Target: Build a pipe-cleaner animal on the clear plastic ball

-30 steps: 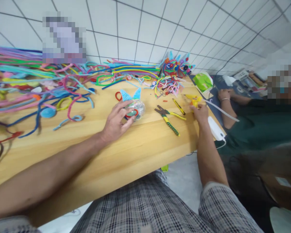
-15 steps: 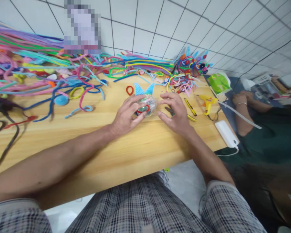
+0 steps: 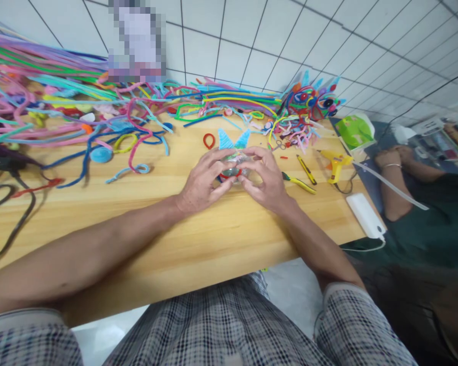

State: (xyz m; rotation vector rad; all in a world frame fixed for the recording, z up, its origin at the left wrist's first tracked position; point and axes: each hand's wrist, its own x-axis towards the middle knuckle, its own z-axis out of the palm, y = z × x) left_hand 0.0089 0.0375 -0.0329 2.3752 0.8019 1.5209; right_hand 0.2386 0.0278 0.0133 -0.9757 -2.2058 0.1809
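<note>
Between my hands is a clear round ball [image 3: 231, 172] with a shiny, many-coloured inside. Two light-blue pointed ears [image 3: 225, 139] of fuzzy pipe cleaner stand at its far side. My left hand [image 3: 201, 182] grips the ball from the left, fingers curled over it and thumb in front. My right hand [image 3: 266, 179] closes on it from the right, its fingertips and thumb near a red pipe-cleaner ring [image 3: 236, 171] on the ball's near face. My fingers hide much of the ball and ring. A separate red loop [image 3: 209, 141] lies just beyond my left hand.
Loose pipe cleaners [image 3: 137, 137] spread over the left and back. Right of my hands lie yellow-handled pliers [image 3: 304, 184], a utility knife [image 3: 306, 169], a yellow glue gun [image 3: 335, 165] and a white power bank [image 3: 365, 216]. Finished-looking colourful figures [image 3: 320, 99] stand behind. Another person's arm [image 3: 395, 190] is at right.
My right hand has moved left and closed onto the ball, where before it was held apart with fingers spread. My left hand stays on the ball. The view has shifted slightly.
</note>
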